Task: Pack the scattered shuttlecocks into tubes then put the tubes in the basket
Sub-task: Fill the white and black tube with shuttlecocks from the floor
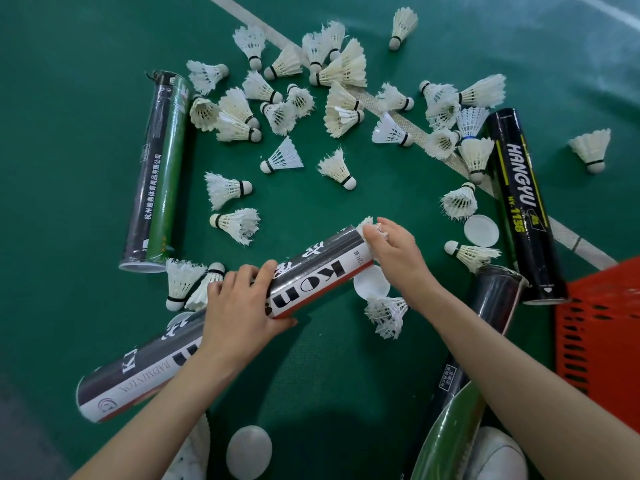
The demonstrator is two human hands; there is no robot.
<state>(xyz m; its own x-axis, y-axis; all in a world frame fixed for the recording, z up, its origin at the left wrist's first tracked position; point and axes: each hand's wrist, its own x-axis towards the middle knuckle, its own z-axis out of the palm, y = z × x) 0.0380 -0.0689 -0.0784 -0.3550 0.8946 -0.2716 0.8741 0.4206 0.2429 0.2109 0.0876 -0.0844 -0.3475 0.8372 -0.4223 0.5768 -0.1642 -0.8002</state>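
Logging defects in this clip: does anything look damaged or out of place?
Yes. The black tube near the right hand has a crumpled, torn-looking mouth. The shuttlecock lying just below that hand has frayed, splayed feathers, as do several others on the floor.

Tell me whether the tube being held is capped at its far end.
Uncapped: the right hand holds a shuttlecock at the open mouth of the tube; the left hand grips its middle.
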